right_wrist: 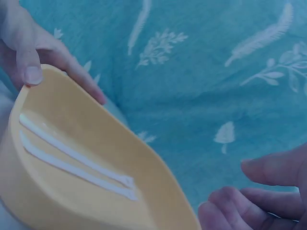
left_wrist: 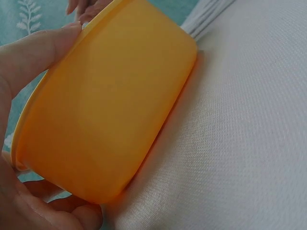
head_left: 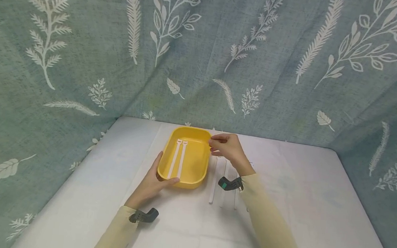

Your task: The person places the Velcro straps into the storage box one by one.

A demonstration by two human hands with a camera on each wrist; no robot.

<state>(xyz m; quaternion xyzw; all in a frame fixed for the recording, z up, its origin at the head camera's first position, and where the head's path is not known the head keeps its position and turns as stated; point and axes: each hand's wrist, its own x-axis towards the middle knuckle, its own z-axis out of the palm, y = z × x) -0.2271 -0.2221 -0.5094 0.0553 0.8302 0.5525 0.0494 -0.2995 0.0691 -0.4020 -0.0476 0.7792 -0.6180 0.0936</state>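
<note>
A yellow tray (head_left: 194, 167) rests on the white table, two white slotted-head straps (head_left: 182, 160) lying side by side inside along its left half. My left hand (head_left: 152, 183) grips the tray's near left corner; in the left wrist view its thumb (left_wrist: 53, 45) lies on the rim and the fingers sit lower against the wall. At the far right rim is my right hand (head_left: 230, 147), its fingers loosely bent. In the right wrist view, thumb and fingers of that hand (right_wrist: 259, 191) stand apart with nothing visible between them.
Several more white straps (head_left: 213, 184) lie lengthwise on the table right of the tray, partly hidden under my right hand and wrist. A green-blue leaf-patterned cloth (head_left: 202, 81) hangs behind the table (head_left: 302, 188). Each wrist wears a dark camera band (head_left: 146, 215).
</note>
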